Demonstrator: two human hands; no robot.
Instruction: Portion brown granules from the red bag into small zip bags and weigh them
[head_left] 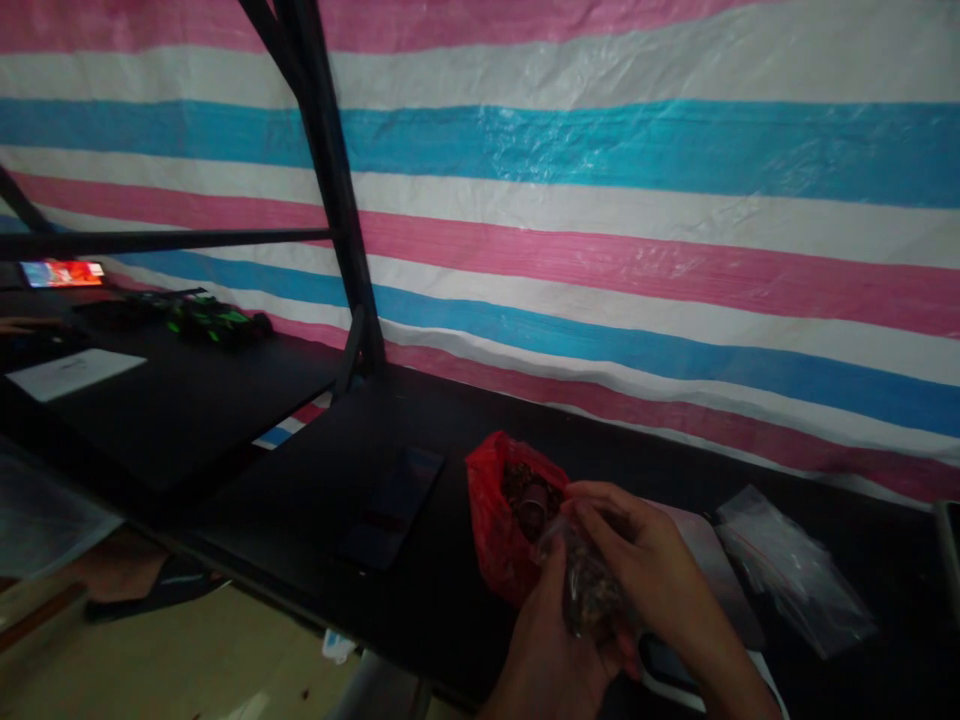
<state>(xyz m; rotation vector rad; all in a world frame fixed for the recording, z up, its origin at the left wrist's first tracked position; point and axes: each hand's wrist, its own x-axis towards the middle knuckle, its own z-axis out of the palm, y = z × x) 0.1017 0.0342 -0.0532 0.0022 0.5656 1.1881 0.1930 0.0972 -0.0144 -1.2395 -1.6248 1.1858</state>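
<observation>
A small clear plastic bag [592, 592] with brownish bits inside is between my two hands. My left hand [551, 640] is wrapped around its lower left side, with the thumb up along it. My right hand [637, 550] pinches the bag's top edge between thumb and fingers. Just left of them an open red plastic bag [499, 545] stands on the black table, full of small brown pieces with a dark cup-like thing [533, 505] lying in them. Beneath my hands, partly hidden, is a pale flat device [701, 560] with a dark display [664, 662].
Flat clear zip bags [795, 570] lie on the right. A dark phone [394, 508] rests on the black table [292, 540]. Farther left, another table holds a green-black toy car [217, 322], white paper [75, 373] and a lit screen [61, 273]. A black metal post [330, 170] rises before the striped sheet.
</observation>
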